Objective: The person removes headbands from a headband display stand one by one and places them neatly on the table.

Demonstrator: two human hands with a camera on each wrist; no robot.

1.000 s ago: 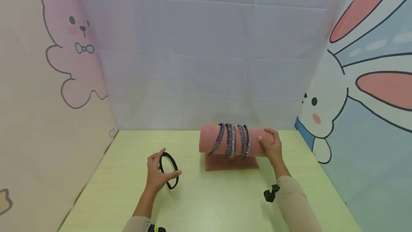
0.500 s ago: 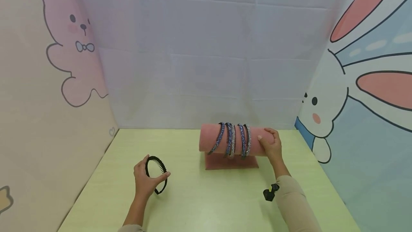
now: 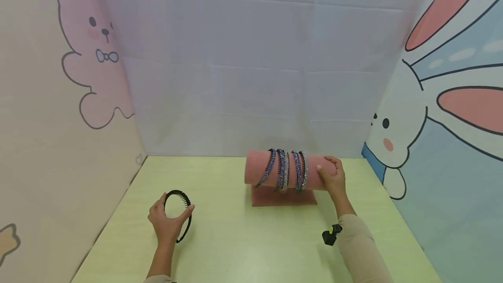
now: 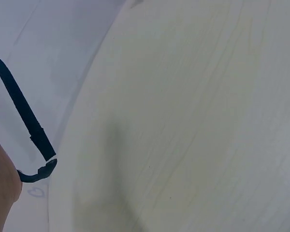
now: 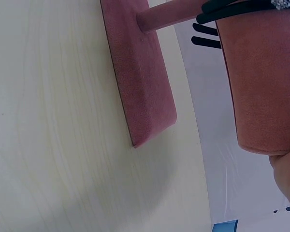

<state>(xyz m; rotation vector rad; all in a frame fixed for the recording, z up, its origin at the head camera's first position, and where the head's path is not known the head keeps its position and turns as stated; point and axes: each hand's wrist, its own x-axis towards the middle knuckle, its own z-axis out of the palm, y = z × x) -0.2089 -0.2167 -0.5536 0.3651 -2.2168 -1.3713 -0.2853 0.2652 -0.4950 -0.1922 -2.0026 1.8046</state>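
In the head view my left hand [image 3: 167, 224] holds a black toothed headband [image 3: 190, 222] between thumb and fingers, above the left part of the table. The headband's two ends nearly meet in the left wrist view, beside the edge of the hand [image 4: 2, 179]. My right hand [image 3: 334, 180] grips the right end of a pink padded roll [image 3: 314, 178], thumb on its front. Several glittery headbands [image 3: 286, 169], blue and silver, sit around the roll. Its pink base [image 3: 283, 198] stands on the table, joined by a short post [image 5: 169, 14] seen in the right wrist view.
The pale yellow-green table [image 3: 235, 243] runs back to a white cloth wall [image 3: 235, 77]. Side panels carry a pink bear [image 3: 94, 73] on the left and a white rabbit [image 3: 404, 143] on the right. A black wrist device [image 3: 332, 235] is at my right sleeve.
My left hand has moved left and slightly down, away from the roll, carrying the black headband. The right hand keeps its grip on the roll's end.
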